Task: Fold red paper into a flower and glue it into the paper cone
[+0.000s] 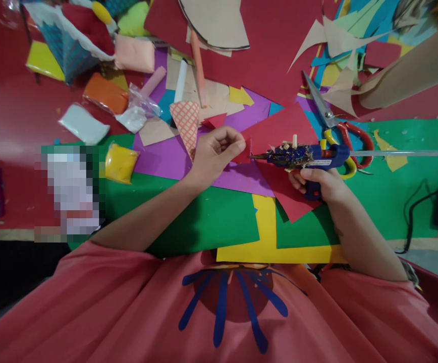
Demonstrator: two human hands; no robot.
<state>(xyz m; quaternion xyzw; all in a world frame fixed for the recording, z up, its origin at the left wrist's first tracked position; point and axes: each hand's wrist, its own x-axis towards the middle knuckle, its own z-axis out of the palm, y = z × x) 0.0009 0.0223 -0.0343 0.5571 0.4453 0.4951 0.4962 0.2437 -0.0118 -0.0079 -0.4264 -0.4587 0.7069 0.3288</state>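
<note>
My right hand (327, 184) grips a blue hot glue gun (319, 156), its body crusted with dried bits and its nozzle pointing left. A clear glue stick (396, 153) juts from the gun's back. Close to the nozzle tip, my left hand (222, 151) pinches a small red paper piece (246, 151) between thumb and fingers. The nozzle appears to meet that piece's edge; whether glue is on it cannot be made out. Just beyond my left wrist lies a checkered paper cone (185, 121). A larger red sheet (279, 131) lies under the gun.
Scissors (330, 118) with red and yellow handles lie behind the gun. Several clay packs, including a yellow one (121, 162), sit left. A blue cone craft (75, 45) stands back left, a brown paper roll (412, 65) at right. Green sheets (204, 217) cover the near table.
</note>
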